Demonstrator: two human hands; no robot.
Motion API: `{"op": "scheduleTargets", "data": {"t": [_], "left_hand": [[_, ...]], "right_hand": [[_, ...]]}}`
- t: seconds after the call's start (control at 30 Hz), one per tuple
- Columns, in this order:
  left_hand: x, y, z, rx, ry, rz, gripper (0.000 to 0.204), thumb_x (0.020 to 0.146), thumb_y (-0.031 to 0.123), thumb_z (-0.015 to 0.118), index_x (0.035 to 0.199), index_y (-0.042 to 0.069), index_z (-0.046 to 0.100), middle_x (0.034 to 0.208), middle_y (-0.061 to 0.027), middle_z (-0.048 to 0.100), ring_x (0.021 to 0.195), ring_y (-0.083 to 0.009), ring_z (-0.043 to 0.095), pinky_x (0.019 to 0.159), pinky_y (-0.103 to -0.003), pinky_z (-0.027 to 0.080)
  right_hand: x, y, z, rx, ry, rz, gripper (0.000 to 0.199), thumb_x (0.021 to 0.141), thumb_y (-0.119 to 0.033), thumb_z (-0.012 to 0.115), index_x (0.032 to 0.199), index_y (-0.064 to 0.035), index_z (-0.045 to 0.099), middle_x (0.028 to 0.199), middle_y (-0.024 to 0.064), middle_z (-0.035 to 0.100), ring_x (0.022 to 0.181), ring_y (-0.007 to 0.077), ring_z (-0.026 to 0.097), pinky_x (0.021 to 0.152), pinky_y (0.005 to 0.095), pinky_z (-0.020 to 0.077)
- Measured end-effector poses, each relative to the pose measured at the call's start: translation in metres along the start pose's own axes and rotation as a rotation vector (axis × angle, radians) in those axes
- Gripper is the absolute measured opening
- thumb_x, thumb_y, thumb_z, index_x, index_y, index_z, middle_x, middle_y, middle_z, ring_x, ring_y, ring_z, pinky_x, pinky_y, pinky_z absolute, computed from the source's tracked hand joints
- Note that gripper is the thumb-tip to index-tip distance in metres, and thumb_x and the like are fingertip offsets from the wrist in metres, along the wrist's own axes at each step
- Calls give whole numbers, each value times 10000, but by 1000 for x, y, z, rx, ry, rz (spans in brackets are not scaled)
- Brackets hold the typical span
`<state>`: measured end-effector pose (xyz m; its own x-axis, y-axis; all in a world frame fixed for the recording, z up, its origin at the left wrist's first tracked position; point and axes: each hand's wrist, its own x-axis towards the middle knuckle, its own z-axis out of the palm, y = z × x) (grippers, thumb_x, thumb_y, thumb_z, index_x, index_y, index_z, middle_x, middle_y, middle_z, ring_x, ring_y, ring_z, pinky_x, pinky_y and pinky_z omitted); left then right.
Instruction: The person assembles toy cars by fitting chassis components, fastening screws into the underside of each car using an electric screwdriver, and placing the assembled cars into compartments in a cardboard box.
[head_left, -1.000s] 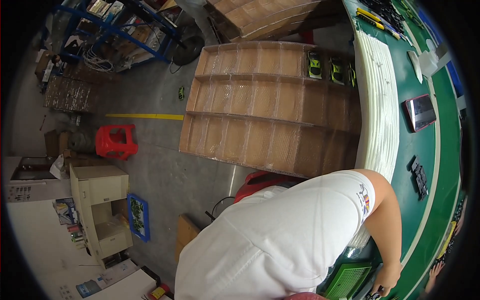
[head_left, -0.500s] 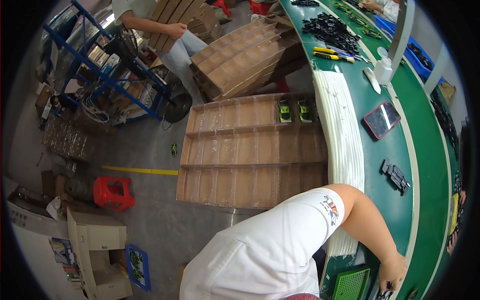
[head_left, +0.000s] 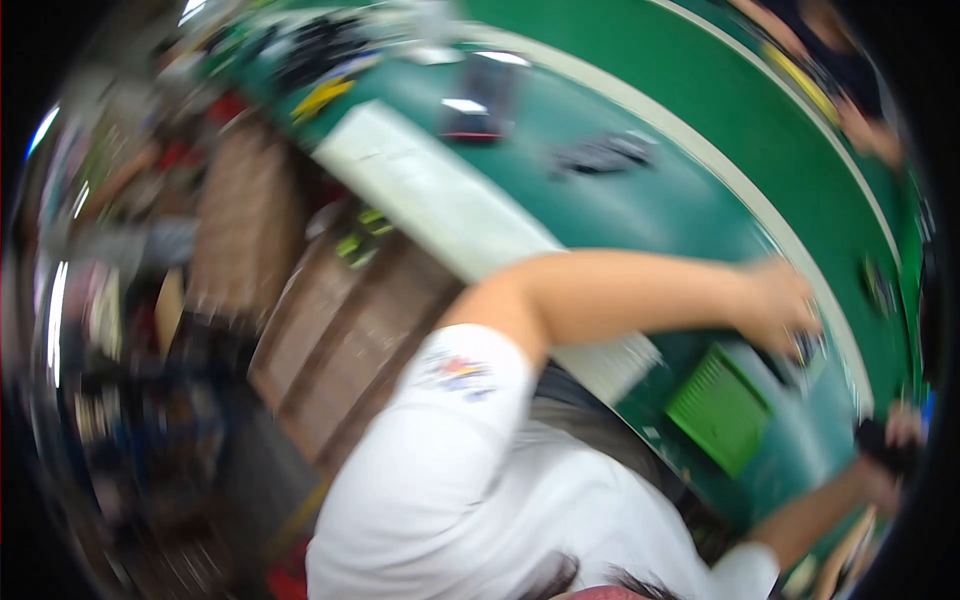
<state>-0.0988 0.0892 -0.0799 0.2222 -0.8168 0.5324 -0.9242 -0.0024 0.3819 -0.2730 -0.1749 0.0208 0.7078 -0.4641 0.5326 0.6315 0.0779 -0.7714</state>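
Observation:
Motion smears the whole picture. My left arm reaches right across the green bench [head_left: 690, 210], and my left hand [head_left: 780, 305] is curled down over a small dark, shiny piece [head_left: 805, 345] near the bench's far edge. What that piece is, I cannot make out. At the lower right my right hand [head_left: 878, 485] shows beside a black object [head_left: 888, 447]; its fingers are too blurred to read. Between my arms lies a green slatted basket or tray [head_left: 720, 410]. Farther up the bench rests a dark grey part [head_left: 603, 153], probably a toy car chassis.
A phone [head_left: 482, 97], white foam sheets [head_left: 430, 190], yellow-handled pliers [head_left: 322, 98] and a heap of black parts [head_left: 315, 50] lie along the bench. A divided brown carton [head_left: 350, 330] holds bright green toy cars [head_left: 362, 237]. Across the green conveyor [head_left: 740, 105] another person's hand [head_left: 868, 130] shows.
The view has swung right toward the bench, so the carton has shifted left and tilted. My right arm has come into view. My left hand stays at the small dark piece.

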Motion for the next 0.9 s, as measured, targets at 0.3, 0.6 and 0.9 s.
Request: {"op": "scheduleTargets", "data": {"t": [0.3,0.6,0.9], "left_hand": [[36,14,13,-91,-28,152,295,797,263,699,1028,100,613,1064,-118,598,989,-327,571,839,-408,461],[31,23,3,-77,-95,115,295,808,236,697,1041,77,611,1137,-109,592,1038,-315,557,880,-379,449],[34,20,8,-65,-25,159,264,809,265,695,1006,103,624,1022,-72,611,944,-267,581,816,-375,459]], "right_hand": [[-68,-19,48,-96,-157,-124,1028,642,-932,336,1029,4,510,769,105,541,607,191,548,580,306,444],[-102,2,66,-45,-157,-70,996,619,-945,347,1002,-34,468,757,78,546,595,171,557,576,308,457],[-104,25,66,-83,-122,-53,1054,560,-980,309,1004,-35,460,748,86,561,591,177,567,553,302,468]]}}
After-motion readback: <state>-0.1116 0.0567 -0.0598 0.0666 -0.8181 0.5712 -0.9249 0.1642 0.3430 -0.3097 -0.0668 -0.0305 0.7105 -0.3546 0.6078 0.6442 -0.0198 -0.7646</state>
